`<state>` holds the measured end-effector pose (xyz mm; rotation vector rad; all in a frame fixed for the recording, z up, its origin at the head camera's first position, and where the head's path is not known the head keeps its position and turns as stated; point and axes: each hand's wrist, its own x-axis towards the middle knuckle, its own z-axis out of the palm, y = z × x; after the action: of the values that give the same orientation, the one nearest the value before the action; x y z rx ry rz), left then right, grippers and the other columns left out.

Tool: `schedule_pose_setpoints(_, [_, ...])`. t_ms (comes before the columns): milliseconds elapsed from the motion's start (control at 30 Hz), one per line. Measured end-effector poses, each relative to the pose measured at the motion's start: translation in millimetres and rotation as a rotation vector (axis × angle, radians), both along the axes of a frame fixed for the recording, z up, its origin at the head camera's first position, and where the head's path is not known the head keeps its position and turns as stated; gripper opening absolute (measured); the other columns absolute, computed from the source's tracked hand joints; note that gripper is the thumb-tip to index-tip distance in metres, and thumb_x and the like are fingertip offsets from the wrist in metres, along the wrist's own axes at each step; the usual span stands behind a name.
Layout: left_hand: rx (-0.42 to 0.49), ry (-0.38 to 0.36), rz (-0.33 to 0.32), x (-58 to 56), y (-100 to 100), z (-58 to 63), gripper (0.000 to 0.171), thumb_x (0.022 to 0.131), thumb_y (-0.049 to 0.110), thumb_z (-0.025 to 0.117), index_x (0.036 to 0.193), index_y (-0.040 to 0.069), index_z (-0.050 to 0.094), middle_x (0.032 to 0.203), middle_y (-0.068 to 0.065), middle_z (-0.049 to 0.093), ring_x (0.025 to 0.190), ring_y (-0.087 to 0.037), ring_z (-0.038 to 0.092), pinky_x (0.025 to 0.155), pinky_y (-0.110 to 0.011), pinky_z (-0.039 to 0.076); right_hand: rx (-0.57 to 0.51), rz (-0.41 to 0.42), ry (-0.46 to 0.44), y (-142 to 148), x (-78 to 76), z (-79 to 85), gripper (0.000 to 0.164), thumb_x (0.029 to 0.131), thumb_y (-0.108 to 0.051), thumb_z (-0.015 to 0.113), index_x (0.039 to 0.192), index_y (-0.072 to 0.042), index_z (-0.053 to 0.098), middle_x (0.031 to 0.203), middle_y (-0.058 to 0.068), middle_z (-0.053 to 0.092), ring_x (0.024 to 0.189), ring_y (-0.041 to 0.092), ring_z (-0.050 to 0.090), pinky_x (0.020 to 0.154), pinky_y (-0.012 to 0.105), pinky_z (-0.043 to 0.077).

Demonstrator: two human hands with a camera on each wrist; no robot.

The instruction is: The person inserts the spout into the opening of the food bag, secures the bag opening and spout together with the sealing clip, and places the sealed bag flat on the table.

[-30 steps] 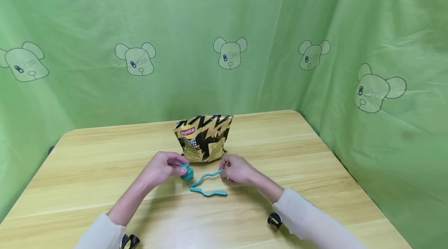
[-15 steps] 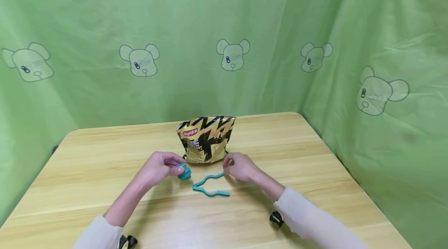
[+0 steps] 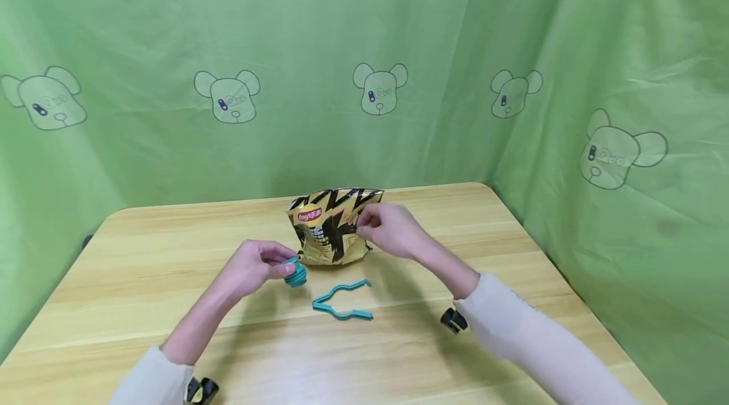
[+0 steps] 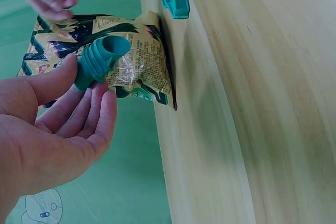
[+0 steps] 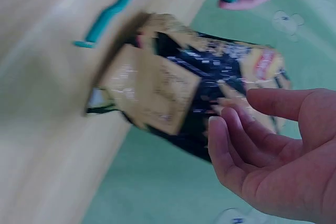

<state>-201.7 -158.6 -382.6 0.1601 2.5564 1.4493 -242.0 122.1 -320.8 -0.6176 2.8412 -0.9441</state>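
Observation:
My left hand (image 3: 250,271) pinches a small teal threaded spout (image 3: 295,273) between thumb and fingers, above the table left of centre. In the left wrist view its hollow mouth faces away from the palm. A black and gold chip bag (image 3: 321,237) stands upright behind it. My right hand (image 3: 393,231) is raised in front of the bag's right side, fingers loosely bent and holding nothing in the right wrist view. Whether its fingertips touch the bag, I cannot tell. A teal bag clip (image 3: 362,314) lies on the table between the hands, its two wavy arms spread in a V.
The pale wooden table (image 3: 171,247) reaches back to a green curtain (image 3: 296,139) with bear-head drawings, which also runs along the right side. Small black devices show under both sleeves.
My right hand has let go of the clip's upper arm and risen toward the bag. The clip stays on the table. The left hand, still pinching the spout, has shifted slightly left and up.

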Motion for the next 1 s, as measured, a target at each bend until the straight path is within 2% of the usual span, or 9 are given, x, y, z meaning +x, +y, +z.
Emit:
schedule_pose_setpoints(167, [0.009,-0.006,0.003,-0.8,-1,2.2,0.031,0.091,0.017,0.076,0.120,0.005,0.072,0.102,-0.004,0.075,0.093,-0.017,0.069,0.094,-0.044,0.055,-0.086,-0.024,0.093,-17,5.1,21.3,0.013,0.095,-0.018,0.067,0.102,-0.010,0.074,0.088,0.000,0.072,0.078,0.014,0.065,0.070,0.030,0.054])
schedule_pose_setpoints(267, [0.014,-0.007,-0.001,-1.6,-1,2.7,0.032,0.091,0.017,0.076,0.120,0.005,0.072,0.102,-0.005,0.075,0.093,-0.017,0.069,0.094,-0.044,0.054,-0.158,-0.047,0.215,-28,7.8,30.5,0.012,0.094,-0.017,0.068,0.101,-0.009,0.075,0.088,0.001,0.073,0.079,0.016,0.067,0.073,0.032,0.055])
schedule_pose_setpoints(333, [0.011,-0.001,-0.005,-2.2,-1,3.3,0.033,0.091,0.018,0.076,0.121,0.004,0.072,0.102,-0.005,0.075,0.093,-0.017,0.069,0.094,-0.044,0.055,-0.177,-0.047,0.309,-36,8.5,35.1,0.013,0.094,-0.015,0.070,0.104,-0.009,0.074,0.093,0.003,0.073,0.087,0.019,0.067,0.080,0.036,0.055])
schedule_pose_setpoints(467, [0.011,0.011,-0.005,-3.1,-3,5.7,0.031,0.092,0.018,0.076,0.120,0.005,0.072,0.101,-0.005,0.075,0.093,-0.017,0.070,0.093,-0.044,0.055,-0.117,-0.019,0.451,-51,5.2,39.2,0.023,0.094,-0.012,0.070,0.116,-0.007,0.072,0.112,0.009,0.073,0.108,0.026,0.064,0.102,0.046,0.047])
schedule_pose_setpoints(567, [0.012,0.026,-0.007,-3.4,-4,8.2,0.030,0.093,0.020,0.075,0.119,0.005,0.073,0.101,-0.006,0.076,0.093,-0.017,0.070,0.092,-0.044,0.055,-0.082,0.005,0.473,-58,-0.1,37.4,0.025,0.095,-0.008,0.069,0.120,-0.006,0.071,0.120,0.011,0.073,0.116,0.028,0.063,0.109,0.047,0.044])
schedule_pose_setpoints(767, [0.022,0.026,-0.012,-2.4,-4,10.3,0.030,0.093,0.019,0.075,0.119,0.005,0.073,0.102,-0.008,0.075,0.093,-0.018,0.070,0.090,-0.042,0.056,-0.082,0.041,0.473,-64,-7.6,22.0,0.020,0.096,-0.002,0.065,0.114,-0.003,0.073,0.114,0.013,0.075,0.105,0.027,0.066,0.093,0.037,0.056])
schedule_pose_setpoints(1000, [0.007,0.027,0.001,-2.5,-6,10.8,0.031,0.094,0.020,0.074,0.121,0.006,0.072,0.102,-0.006,0.075,0.094,-0.018,0.070,0.094,-0.045,0.054,-0.119,0.032,0.484,-65,-11.7,7.4,0.016,0.094,0.000,0.065,0.107,-0.001,0.073,0.105,0.013,0.076,0.095,0.026,0.067,0.084,0.034,0.058])
